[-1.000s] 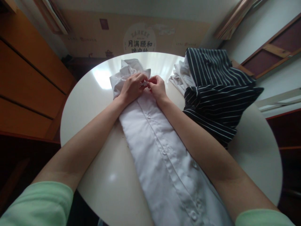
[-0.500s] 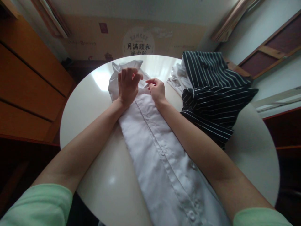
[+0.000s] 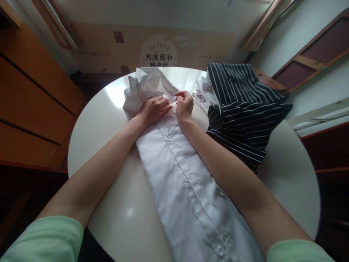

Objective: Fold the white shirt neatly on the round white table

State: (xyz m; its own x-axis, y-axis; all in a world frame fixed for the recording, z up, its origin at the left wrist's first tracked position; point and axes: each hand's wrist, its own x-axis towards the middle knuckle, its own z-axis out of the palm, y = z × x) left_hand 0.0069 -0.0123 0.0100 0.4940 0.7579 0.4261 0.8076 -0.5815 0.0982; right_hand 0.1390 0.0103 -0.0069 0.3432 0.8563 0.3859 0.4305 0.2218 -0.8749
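A white button-up shirt (image 3: 163,160) lies folded into a long strip, its button placket running lengthwise toward me. At the far end its collar part (image 3: 149,82) stands up, crumpled and loose. My left hand (image 3: 154,111) rests low on the cloth just below the collar, fingers bent and close together on the fabric; the fingertips are partly hidden. Beside it, my right hand (image 3: 185,105) pinches the right edge of the collar between thumb and fingers. My right forearm lies along the shirt's right side.
The shirt lies on a round white table (image 3: 109,211). To the right is a pile of black-and-white striped cloth (image 3: 242,116), with crumpled white cloth (image 3: 203,91) beside it. A printed cardboard panel (image 3: 212,43) stands behind, and a wooden cabinet (image 3: 35,102) is at the left.
My left hand has come down from above the collar onto the cloth. The collar part now stands higher behind it. My right hand stays at the collar's right edge.
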